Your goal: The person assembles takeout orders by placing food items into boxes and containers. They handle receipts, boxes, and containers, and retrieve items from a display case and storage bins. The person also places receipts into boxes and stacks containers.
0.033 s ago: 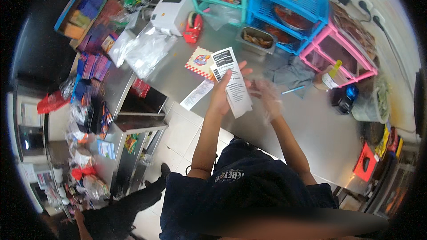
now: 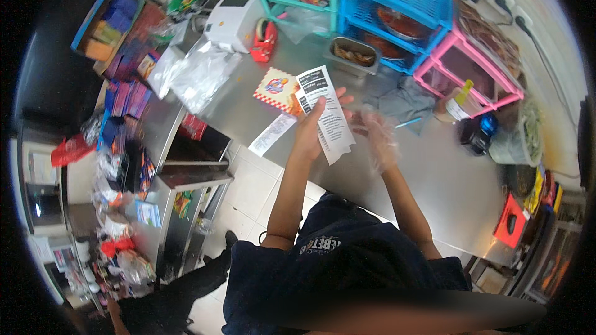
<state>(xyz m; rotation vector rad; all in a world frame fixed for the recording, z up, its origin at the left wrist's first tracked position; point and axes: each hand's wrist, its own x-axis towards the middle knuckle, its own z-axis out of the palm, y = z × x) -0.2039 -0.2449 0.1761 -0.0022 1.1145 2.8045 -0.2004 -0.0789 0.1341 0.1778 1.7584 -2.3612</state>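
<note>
Counter under your hands. Left hand: fingers shut on slip, slip hangs past fingertips. Pinch firm, hold flat. Right hand, gloved, fingers spread, holds nothing, just beside slip. Second slip left of fingers.

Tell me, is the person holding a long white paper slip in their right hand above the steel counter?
Not quite: the head view shows the long white paper slip in the left hand, above the steel counter. The right hand, in a clear glove, is empty.
</note>
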